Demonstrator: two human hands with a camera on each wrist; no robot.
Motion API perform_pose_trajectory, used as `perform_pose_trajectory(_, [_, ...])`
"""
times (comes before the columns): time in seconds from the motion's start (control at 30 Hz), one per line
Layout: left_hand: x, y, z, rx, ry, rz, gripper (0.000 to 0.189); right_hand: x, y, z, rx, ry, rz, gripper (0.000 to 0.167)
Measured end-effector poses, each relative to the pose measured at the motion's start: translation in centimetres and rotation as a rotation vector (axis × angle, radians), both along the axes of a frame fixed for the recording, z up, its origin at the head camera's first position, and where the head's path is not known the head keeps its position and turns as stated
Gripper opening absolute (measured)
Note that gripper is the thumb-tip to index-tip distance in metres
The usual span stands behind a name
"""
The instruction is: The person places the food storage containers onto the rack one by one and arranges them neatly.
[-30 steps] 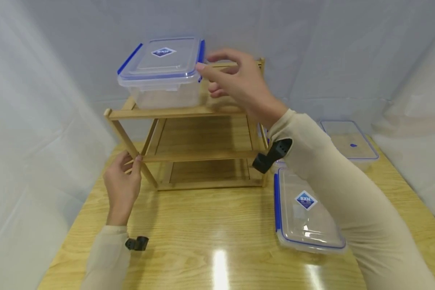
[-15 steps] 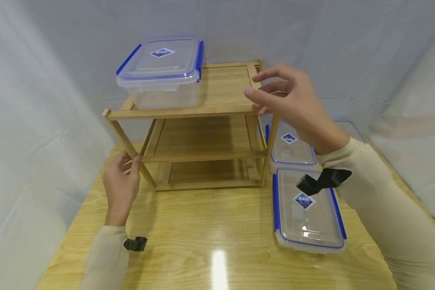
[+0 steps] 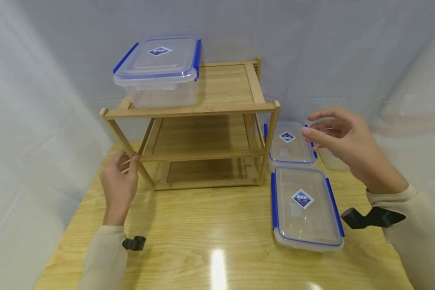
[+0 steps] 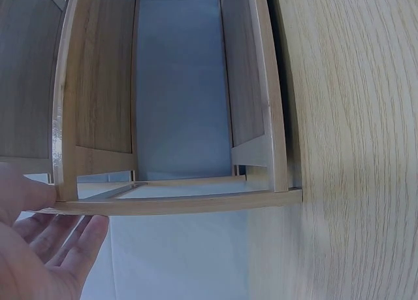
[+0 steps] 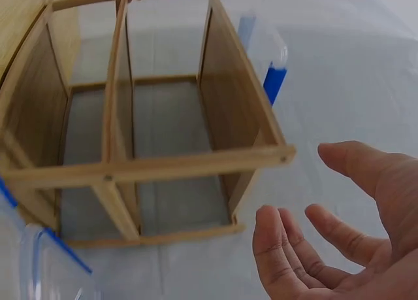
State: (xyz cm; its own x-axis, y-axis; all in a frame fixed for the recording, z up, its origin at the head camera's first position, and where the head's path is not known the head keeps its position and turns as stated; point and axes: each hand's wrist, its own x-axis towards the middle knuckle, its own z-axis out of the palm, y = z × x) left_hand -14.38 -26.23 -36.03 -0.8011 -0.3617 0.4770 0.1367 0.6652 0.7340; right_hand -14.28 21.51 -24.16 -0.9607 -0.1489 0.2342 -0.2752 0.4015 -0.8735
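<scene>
A three-tier wooden shelf rack (image 3: 203, 155) stands on the table. My left hand (image 3: 119, 185) holds its front left leg at the middle shelf, thumb on one side and fingers behind, as the left wrist view shows on the wooden leg (image 4: 176, 204). On the left of the top shelf sits a clear lidded food container (image 3: 159, 72) with blue clips. My right hand (image 3: 348, 145) is in the air right of the rack, fingers loosely bent and holding nothing. Below and behind it, another food container (image 3: 291, 149) lies beside the rack.
A flat food container (image 3: 308, 217) with a BXH label lies at the front right of the table (image 3: 188, 241). Part of a further container (image 3: 331, 161) shows behind my right hand. White sheeting (image 3: 322, 60) hangs behind and at the sides.
My right hand has moved from beside the container on the top shelf, right and down, to above the containers on the table. My left hand stays on the rack leg.
</scene>
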Motion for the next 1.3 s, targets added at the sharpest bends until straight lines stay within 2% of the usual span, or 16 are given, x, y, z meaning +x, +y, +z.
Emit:
perform_pose_trajectory(0.4, [0.0,0.0,0.1,0.003,0.003,-0.005,0.028,2.0,7.1,-6.5,0.044,-0.089,-0.062,0.035])
perform_pose_trajectory(0.63, [-0.1,0.1,0.2,0.002,0.005,-0.005,0.029,3.0,10.3,-10.2,0.056,-0.171,-0.005,0.034])
perform_pose_trajectory(0.8, [-0.1,0.1,0.1,0.005,-0.006,0.003,0.027,3.6,11.3,-12.5,0.074,-0.258,-0.01,0.031])
perform_pose_trajectory(0.93, [-0.1,0.1,0.2,0.008,-0.007,0.007,0.028,4.0,11.7,-14.0,0.055,-0.303,-0.004,0.032])
perform_pose_trajectory(1.07, [0.0,0.1,0.2,0.01,0.0,0.007,0.028,4.4,11.8,-15.2,0.02,-0.319,0.038,0.033])
perform_pose_trajectory(1.3, [0.0,0.1,0.2,0.002,0.003,0.009,0.028,4.8,11.2,-15.9,-0.013,-0.376,0.063,0.039])
